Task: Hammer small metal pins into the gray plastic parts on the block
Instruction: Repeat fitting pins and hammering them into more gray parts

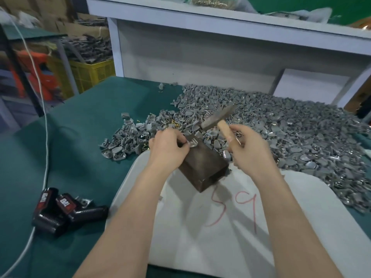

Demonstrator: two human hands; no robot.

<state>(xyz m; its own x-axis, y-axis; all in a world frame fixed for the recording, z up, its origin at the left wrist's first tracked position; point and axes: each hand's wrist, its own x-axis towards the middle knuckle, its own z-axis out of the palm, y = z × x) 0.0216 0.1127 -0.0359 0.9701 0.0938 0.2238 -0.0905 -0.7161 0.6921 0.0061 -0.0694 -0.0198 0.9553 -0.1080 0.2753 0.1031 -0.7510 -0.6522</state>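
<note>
A dark metal block (202,165) stands on a white sheet (220,227) marked with red numbers. On the block's top far corner lies a gray plastic part (193,143). My left hand (167,146) pinches that part against the block with curled fingers. My right hand (248,145) grips the wooden handle of a small hammer (217,117), whose blurred metal head is raised above and behind the block. A pin cannot be made out.
A big heap of gray plastic parts (281,133) covers the green table (80,141) behind and right of the block, with some brass pins (176,123) among them. Black devices (66,209) and a white cable (46,137) lie at the left. A white shelf (200,37) stands behind.
</note>
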